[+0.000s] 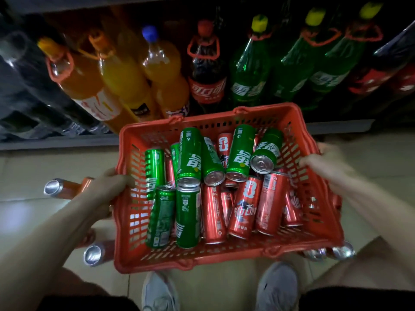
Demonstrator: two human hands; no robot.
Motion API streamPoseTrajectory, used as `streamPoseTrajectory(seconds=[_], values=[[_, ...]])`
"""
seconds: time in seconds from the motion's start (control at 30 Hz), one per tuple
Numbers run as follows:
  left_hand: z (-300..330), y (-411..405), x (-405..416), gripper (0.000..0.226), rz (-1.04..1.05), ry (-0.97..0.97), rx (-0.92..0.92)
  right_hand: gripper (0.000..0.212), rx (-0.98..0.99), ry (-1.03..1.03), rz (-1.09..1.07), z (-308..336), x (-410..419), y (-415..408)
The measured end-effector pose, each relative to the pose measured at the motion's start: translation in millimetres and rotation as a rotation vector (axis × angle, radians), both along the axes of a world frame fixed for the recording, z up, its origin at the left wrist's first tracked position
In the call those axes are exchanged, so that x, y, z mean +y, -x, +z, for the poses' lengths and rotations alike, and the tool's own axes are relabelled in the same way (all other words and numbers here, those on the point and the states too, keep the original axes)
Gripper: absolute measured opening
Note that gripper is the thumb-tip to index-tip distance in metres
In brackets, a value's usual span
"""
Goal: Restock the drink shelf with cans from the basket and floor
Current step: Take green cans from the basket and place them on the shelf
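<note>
Head view, from nearest outward: grey sneakers (278, 286) stand on the tiled floor (27, 167) under a red plastic basket (224, 259). The left hand (105, 189) grips the basket's left rim, fingers curled over the edge; the right hand (325, 162) grips the right rim the same way. Inside lie green cans (188, 218) and red cans (247, 205), jumbled. Orange cans (60, 187) lie on the floor beside it. Beyond, the bottom shelf (56, 142) carries orange, cola and green bottles (247, 72).
</note>
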State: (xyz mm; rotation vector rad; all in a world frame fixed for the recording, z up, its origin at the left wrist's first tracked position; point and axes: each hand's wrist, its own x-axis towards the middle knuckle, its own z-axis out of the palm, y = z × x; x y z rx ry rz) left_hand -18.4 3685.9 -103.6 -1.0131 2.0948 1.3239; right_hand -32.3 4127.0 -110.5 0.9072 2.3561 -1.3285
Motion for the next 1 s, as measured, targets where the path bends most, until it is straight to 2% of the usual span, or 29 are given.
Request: streamPoseTrajectory(seconds=[0.1, 0.23, 0.33, 0.5, 0.63, 0.87, 0.93, 1.0], values=[[-1.3, -2.2, 10.1, 0.027, -0.036, 0.067, -0.064, 0.03, -0.061, 0.002, 0.038, -11.7, -2.3, 2.2], [-5.6, -2.8, 16.8, 0.032, -0.073, 0.086, -0.13, 0.026, -0.161, -0.036, 0.094, -25.1, -10.7, 0.3], [-8.3, 1.7, 16.5, 0.025, -0.053, 0.084, -0.138, 0.025, -0.178, -0.047, 0.098, -33.1, -13.9, 3.4], [-10.6, 11.6, 17.1, 0.038, -0.052, 0.027, -0.17, 0.025, -0.189, -0.066, 0.123, -38.4, -12.1, 14.8], [-14.3, 15.3, 11.9, 0.025, -0.083, 0.034, -0.174, 0.026, -0.226, -0.089, 0.165, -39.0, -11.9, 20.4], [-21.0, 25.6, -11.6, 0.017, -0.324, 0.125, -0.262, 0.026, -0.345, -0.236, 0.473, -24.0, -5.9, 32.7], [-20.1, 30.7, -12.0, 0.028, -0.431, 0.249, -0.244, 0.029, -0.372, -0.292, 0.527, -18.7, -6.9, 35.1], [-16.8, 34.2, -6.3, 0.067, -0.554, 0.508, -0.096, 0.036, -0.351, -0.385, 0.566, -8.9, -15.3, 35.8]])
